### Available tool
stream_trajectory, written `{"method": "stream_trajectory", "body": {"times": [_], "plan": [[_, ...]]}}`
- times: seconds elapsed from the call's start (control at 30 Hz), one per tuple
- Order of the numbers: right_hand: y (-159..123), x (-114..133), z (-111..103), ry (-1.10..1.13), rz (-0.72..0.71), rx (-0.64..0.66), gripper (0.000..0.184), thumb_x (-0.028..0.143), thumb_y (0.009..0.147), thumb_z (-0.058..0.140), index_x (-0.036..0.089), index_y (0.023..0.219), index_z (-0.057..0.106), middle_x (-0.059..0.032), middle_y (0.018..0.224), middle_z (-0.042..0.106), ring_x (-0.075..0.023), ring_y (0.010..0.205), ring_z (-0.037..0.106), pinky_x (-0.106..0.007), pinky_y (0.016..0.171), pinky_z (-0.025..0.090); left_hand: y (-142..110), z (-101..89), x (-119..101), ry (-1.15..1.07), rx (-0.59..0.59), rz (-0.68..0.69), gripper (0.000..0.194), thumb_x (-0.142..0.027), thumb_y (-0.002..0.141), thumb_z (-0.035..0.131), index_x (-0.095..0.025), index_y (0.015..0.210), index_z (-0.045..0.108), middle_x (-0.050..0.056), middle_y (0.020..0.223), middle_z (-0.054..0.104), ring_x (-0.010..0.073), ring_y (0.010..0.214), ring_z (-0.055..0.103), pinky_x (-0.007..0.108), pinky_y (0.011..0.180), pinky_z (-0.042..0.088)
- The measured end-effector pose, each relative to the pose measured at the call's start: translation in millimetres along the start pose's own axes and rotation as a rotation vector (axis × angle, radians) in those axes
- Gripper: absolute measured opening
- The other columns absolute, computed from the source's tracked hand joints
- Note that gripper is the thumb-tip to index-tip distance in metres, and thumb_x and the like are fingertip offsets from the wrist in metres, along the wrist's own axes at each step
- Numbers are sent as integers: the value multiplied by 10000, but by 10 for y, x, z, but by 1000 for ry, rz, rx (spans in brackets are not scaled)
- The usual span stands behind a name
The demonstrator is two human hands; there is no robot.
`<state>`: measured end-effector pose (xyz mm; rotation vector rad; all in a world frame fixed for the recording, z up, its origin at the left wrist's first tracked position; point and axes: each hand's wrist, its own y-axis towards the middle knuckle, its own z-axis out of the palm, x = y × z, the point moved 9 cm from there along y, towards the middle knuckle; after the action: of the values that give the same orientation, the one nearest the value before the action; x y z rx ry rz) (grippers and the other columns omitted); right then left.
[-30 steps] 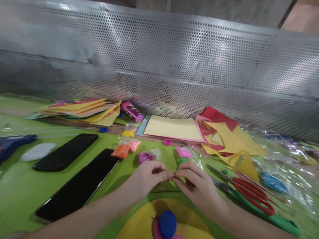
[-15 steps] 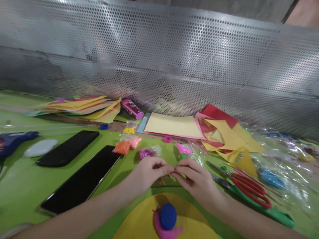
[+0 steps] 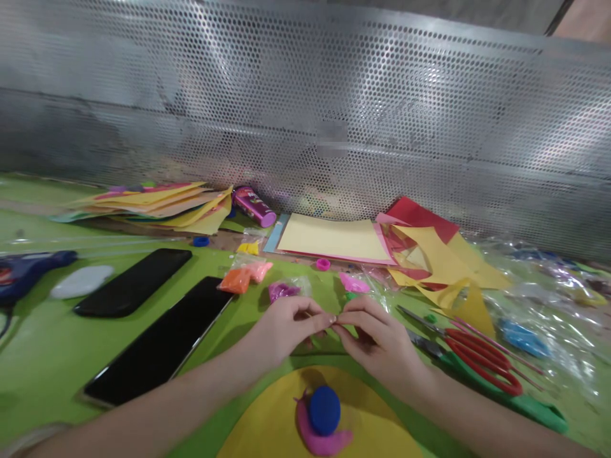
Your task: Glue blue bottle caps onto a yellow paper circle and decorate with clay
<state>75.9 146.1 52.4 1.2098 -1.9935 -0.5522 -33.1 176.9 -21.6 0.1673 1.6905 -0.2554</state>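
My left hand (image 3: 291, 327) and my right hand (image 3: 379, 337) meet at the fingertips over the green table. Thumbs and forefingers are pinched together on something too small to make out. Just below them lies a round yellow paper (image 3: 267, 420). On it rests a pink clay shape (image 3: 317, 440), curved like a snail's body with thin feelers at its upper left. A blue round cap or disc (image 3: 324, 410) sits against the pink clay. Beyond my fingers are a bag of purple clay (image 3: 284, 290) and a pink clay lump (image 3: 354, 282).
Red-handled scissors (image 3: 484, 356) and green-handled scissors (image 3: 506, 397) lie right of my right hand. Two black phones (image 3: 160, 343) and a glue gun (image 3: 28, 273) are at left. Paper sheets (image 3: 329, 236), a purple canister (image 3: 255, 207) and a perforated metal panel (image 3: 286, 95) stand behind.
My hands stay pinched together, with only slight finger movement. The whole view has shifted a little; the things on the table lie as before.
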Motion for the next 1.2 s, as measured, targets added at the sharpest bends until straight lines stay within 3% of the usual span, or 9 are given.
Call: {"method": "stream_trajectory", "body": {"times": [0.6, 0.73, 0.93, 1.07, 1.2], "plan": [[38, -97, -7, 35, 103, -1, 81, 122, 823, 540, 187, 815, 588, -36, 855, 535, -70, 479, 439, -223, 436, 418, -38, -59, -39, -180, -97, -50, 258, -384, 687, 664, -140, 742, 599, -6, 673, 579, 126, 661, 543, 247, 603, 434], [34, -102, -11, 26, 104, -6, 73, 137, 830, 537, 185, 821, 592, -41, 849, 537, -80, 486, 457, -231, 436, 430, -63, -71, -63, -126, -113, -72, 270, -382, 660, 693, -144, 746, 601, -11, 679, 586, 115, 619, 531, 242, 591, 425], [28, -79, 7, 2, 69, 0, 98, 133, 847, 529, 175, 868, 615, -52, 864, 545, -83, 497, 465, -233, 447, 433, -94, -34, -96, -57, -67, -60, 225, -366, 741, 609, -145, 738, 648, -1, 684, 608, 109, 593, 516, 241, 602, 428], [26, -45, -1, -20, 30, 0, 92, 121, 843, 543, 162, 862, 623, -56, 853, 554, -93, 534, 490, -220, 459, 441, -73, -10, -104, -12, -34, -25, 245, -370, 716, 639, -139, 783, 686, 19, 713, 633, 139, 669, 544, 246, 620, 441], [20, -4, -3, -33, -13, -4, 93, 110, 845, 550, 136, 871, 635, -73, 840, 566, -140, 705, 563, -226, 559, 477, -63, 5, -112, 2, -26, -16, 253, -370, 707, 651, -133, 786, 693, 26, 722, 639, 146, 691, 553, 241, 618, 445]]}}
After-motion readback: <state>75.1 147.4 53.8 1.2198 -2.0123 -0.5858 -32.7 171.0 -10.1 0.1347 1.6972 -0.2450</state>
